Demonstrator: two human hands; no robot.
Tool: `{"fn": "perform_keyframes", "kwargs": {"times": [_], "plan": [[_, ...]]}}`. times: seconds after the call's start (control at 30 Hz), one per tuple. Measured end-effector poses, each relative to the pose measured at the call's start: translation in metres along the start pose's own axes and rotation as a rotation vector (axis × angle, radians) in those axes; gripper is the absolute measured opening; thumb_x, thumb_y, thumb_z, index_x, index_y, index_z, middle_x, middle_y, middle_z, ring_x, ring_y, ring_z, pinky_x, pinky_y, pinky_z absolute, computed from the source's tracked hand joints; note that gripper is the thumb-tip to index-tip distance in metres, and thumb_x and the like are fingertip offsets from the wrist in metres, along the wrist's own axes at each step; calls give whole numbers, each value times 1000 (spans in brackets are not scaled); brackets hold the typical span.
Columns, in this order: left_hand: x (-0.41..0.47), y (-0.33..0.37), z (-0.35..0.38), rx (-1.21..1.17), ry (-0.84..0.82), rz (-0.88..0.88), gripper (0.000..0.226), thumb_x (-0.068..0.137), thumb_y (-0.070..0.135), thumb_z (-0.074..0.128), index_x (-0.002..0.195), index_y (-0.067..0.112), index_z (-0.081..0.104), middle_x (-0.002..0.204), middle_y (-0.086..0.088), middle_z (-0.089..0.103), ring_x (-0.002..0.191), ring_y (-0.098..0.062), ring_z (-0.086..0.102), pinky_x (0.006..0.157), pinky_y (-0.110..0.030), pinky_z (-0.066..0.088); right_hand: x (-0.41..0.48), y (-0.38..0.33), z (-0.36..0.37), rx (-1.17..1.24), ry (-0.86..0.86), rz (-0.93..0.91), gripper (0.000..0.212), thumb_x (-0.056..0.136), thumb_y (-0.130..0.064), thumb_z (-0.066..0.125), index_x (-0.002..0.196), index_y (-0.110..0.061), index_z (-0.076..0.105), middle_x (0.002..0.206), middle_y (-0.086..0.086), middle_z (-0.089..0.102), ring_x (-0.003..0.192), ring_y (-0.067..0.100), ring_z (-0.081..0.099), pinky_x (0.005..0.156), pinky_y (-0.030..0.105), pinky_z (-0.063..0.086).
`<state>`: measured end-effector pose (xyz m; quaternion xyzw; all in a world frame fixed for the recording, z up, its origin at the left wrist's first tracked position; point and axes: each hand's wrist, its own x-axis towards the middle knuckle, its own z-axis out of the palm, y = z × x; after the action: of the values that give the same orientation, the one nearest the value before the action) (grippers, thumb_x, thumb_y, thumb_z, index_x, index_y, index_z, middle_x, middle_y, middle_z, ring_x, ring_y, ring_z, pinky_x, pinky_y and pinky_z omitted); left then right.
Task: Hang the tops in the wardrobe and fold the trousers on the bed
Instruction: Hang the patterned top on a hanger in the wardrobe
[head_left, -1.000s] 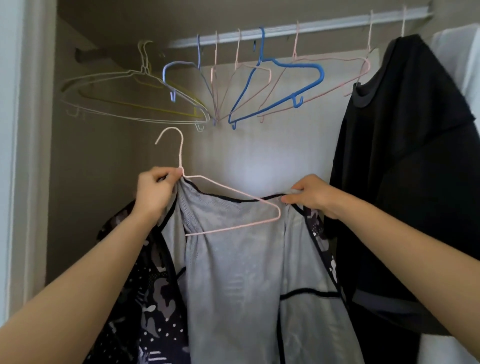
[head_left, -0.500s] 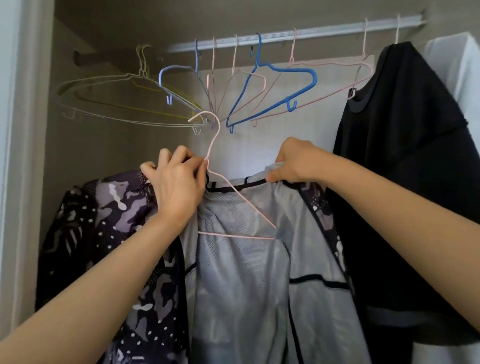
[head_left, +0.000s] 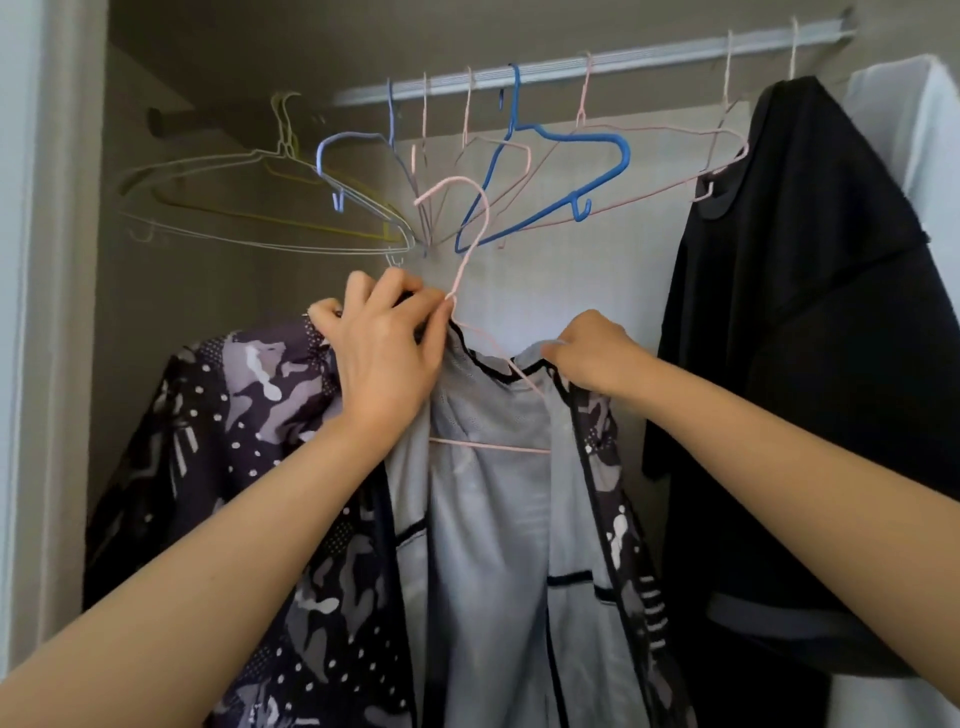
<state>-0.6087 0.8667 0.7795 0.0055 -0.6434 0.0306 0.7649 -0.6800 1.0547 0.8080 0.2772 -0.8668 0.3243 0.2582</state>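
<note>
Closest, the left hand (head_left: 382, 358) curls round the collar of the patterned jacket (head_left: 249, 415) and the neck of the pink hanger (head_left: 488, 447), well below the rail (head_left: 649, 54). The right hand (head_left: 592, 353) pinches the jacket's other shoulder over the hanger's arm. The jacket droops open, grey lining showing, its hook not yet on the rail. Farther back, a blue hanger (head_left: 621, 156) and a black top (head_left: 810, 312) hang from the rail.
</note>
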Motion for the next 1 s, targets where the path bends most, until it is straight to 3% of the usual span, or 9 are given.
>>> {"fn": "perform_keyframes", "kwargs": {"times": [0.07,0.17,0.27,0.33,0.5,0.63,0.8,0.87,1.0], "plan": [[-5,6,2,-41,-29,-24,23,97,37,55,83,30,72,91,11,60,87,-22,49,74,-31,10,-3,-3,7,256,8,-3,50,93,-12,57,43,-13,51,45,0,47,49,15,37,34,14,27],[-12,10,6,-85,-57,-74,18,95,35,59,84,31,73,90,10,59,87,-22,48,72,-31,10,-9,-15,12,526,-65,-29,24,95,-8,54,92,9,70,77,14,67,57,11,53,50,13,41],[-16,6,9,-117,-60,-189,17,94,35,61,84,31,74,89,11,58,88,-21,49,72,-32,13,-17,-16,14,824,-379,-38,27,97,-1,49,122,3,56,95,17,71,71,10,69,66,16,55],[-16,0,10,-154,-62,-281,18,94,36,60,85,31,74,90,12,57,90,-17,48,74,-33,14,-25,-7,19,564,-381,-169,38,96,-2,52,131,-15,45,97,4,71,80,11,72,78,29,59],[-12,3,10,-265,-89,-362,18,94,38,59,86,33,74,92,15,54,94,-10,47,76,-34,18,-33,11,48,-165,184,-559,54,90,-6,58,135,-19,31,87,-2,58,73,13,58,68,38,55],[-8,5,9,-335,-73,-378,17,95,37,60,87,34,74,93,15,55,95,-7,47,76,-33,17,-29,26,54,-655,726,-579,47,80,-22,76,119,-9,55,93,9,57,81,28,54,66,38,46],[-15,2,11,-337,-89,-416,17,95,37,59,89,32,75,94,13,56,96,-10,49,76,-33,18,-33,37,70,-712,495,-33,76,90,-67,40,141,-12,31,121,15,46,91,32,58,69,41,47],[-20,1,13,-335,-95,-415,17,95,37,60,89,33,74,94,13,56,95,-9,48,76,-33,18,-32,41,78,-644,426,-32,69,96,-61,34,144,-13,23,117,13,48,85,29,61,59,36,47],[-24,-3,17,-329,-83,-418,16,95,37,60,89,34,74,93,14,56,94,-10,49,76,-33,18,-31,42,83,-627,417,-166,46,99,-18,39,142,-12,24,114,15,48,93,33,55,70,43,52]]}}
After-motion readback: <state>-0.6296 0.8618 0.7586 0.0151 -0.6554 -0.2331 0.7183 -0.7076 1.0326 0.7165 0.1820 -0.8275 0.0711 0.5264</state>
